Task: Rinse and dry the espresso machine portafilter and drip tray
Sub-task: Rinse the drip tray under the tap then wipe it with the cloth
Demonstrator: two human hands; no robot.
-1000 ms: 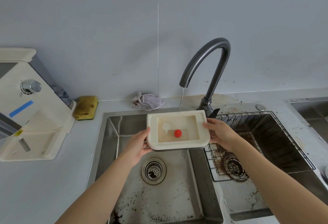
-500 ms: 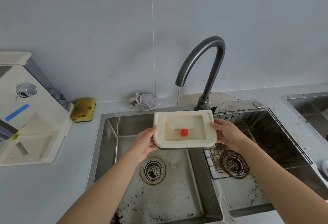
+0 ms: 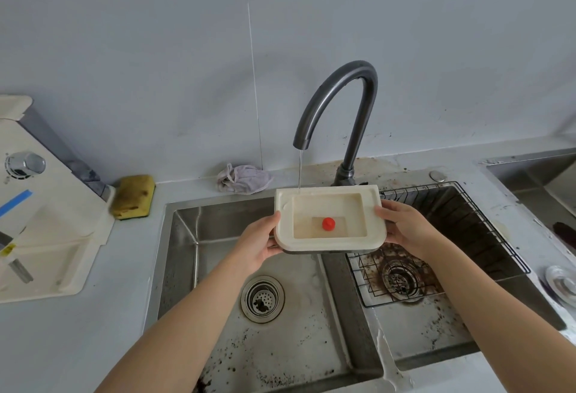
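I hold a cream drip tray (image 3: 372, 238) level over the sink divider. My left hand (image 3: 260, 241) grips its left edge and my right hand (image 3: 405, 229) grips its right edge. Shallow brownish water lies in the tray, with a red float (image 3: 328, 223) near the front. A thin stream from the dark curved tap (image 3: 339, 103) falls onto the tray's back left corner. The cream espresso machine (image 3: 46, 224) stands at the far left on the counter. No portafilter is in view.
Below lie a stained double sink, the left basin (image 3: 280, 346) with a round drain, the right one (image 3: 486, 299) with a wire rack (image 3: 486, 227). A yellow sponge (image 3: 134, 196) and a crumpled cloth (image 3: 244, 178) sit by the wall. A second sink (image 3: 542, 177) is at the right edge.
The tray has shifted slightly right, so the stream now lands on its back left corner rather than nearer the middle. The red float has drifted toward the front. Both hands keep their grip.
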